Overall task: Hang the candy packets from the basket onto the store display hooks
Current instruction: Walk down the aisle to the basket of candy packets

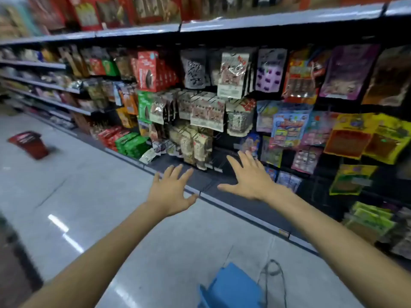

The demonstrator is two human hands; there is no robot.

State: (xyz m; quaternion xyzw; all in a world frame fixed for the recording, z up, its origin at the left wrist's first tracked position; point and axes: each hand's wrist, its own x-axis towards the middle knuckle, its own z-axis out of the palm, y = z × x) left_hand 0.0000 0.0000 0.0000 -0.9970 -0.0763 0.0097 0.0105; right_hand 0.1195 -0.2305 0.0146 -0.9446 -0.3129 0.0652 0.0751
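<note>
My left hand (170, 192) and my right hand (249, 176) are stretched out in front of me, fingers spread, both holding nothing. They hover before the lower part of the hook display (224, 161), where dark bare hooks stick out. Hanging candy packets (206, 112) fill the rows above and to the right. A blue basket (231, 287) with a dark wire handle stands on the floor right below me; its contents are hidden. The picture is blurred.
A red basket (30, 144) sits on the floor far left down the aisle. Long shelves (51, 101) of snacks run along the left. The grey base ledge (222, 203) of the shelving juts out at floor level. Shiny tiled floor (89, 196) lies around me.
</note>
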